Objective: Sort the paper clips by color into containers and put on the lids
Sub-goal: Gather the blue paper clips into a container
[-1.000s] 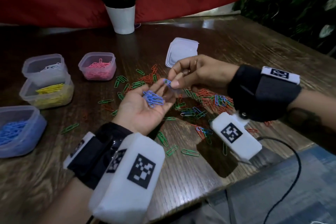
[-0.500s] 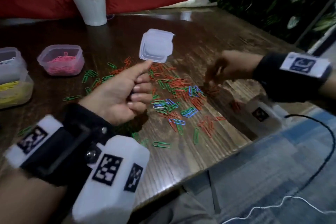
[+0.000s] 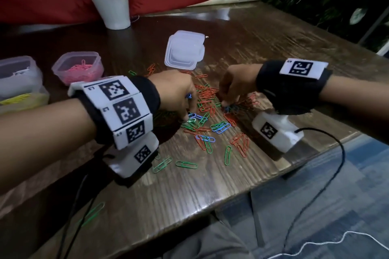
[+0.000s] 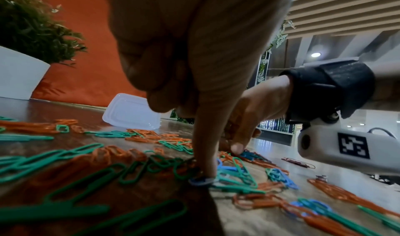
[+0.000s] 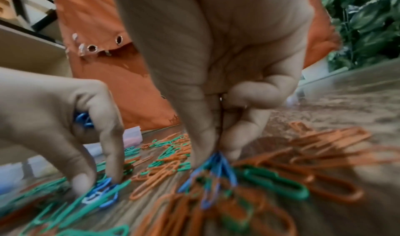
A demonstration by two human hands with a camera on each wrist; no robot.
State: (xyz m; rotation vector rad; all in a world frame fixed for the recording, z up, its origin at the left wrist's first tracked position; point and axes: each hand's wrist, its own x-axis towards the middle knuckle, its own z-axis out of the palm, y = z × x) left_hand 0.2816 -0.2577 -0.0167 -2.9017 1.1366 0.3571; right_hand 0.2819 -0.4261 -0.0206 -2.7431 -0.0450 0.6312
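Head view looks down and forward over the wooden table point(image 3: 263, 52), both wrists mid-frame. Wrist views sit low, close behind the fingers. All share the paper clip scatter point(image 3: 207, 115); each wrist view catches the other hand.

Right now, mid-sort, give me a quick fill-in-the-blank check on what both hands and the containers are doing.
1. The right hand pinches a bunch of ____ paper clips.
2. The uncovered container behind the left hand holds ____ clips.
3. The stack of lids lies on the ____.
4. The loose pile mixes blue, green and ____ clips.

Missing: blue; pink; table; orange
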